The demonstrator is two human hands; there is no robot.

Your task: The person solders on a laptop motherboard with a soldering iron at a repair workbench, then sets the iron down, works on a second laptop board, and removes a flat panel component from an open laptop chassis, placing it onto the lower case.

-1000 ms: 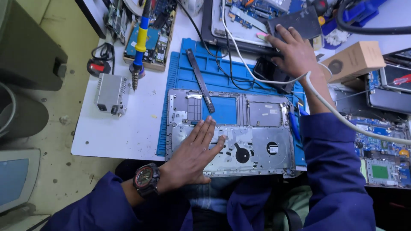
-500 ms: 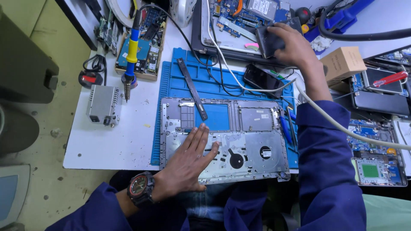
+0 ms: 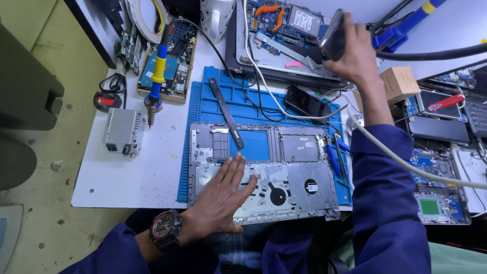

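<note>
My left hand (image 3: 223, 198) lies flat, fingers spread, on the lower left of a silver laptop bottom shell (image 3: 294, 167) that rests on a blue work mat (image 3: 264, 104). A dark wristwatch (image 3: 163, 229) sits on that wrist. My right hand (image 3: 355, 48) is raised at the far side of the bench, closed around a dark flat device (image 3: 332, 36) above an opened laptop with exposed circuit boards (image 3: 284, 30). A white cable (image 3: 401, 160) runs across my right sleeve.
A thin black metal strip (image 3: 225, 111) and a black phone (image 3: 307, 104) lie on the mat. A soldering iron with a blue and yellow handle (image 3: 157, 76) leans left of it, near a grey metal box (image 3: 122, 132). A cardboard box (image 3: 398, 83) and circuit boards (image 3: 436, 193) crowd the right side.
My right hand has lifted the dark device up off the opened laptop. My left hand stays flat on the silver shell. The view has shifted a little.
</note>
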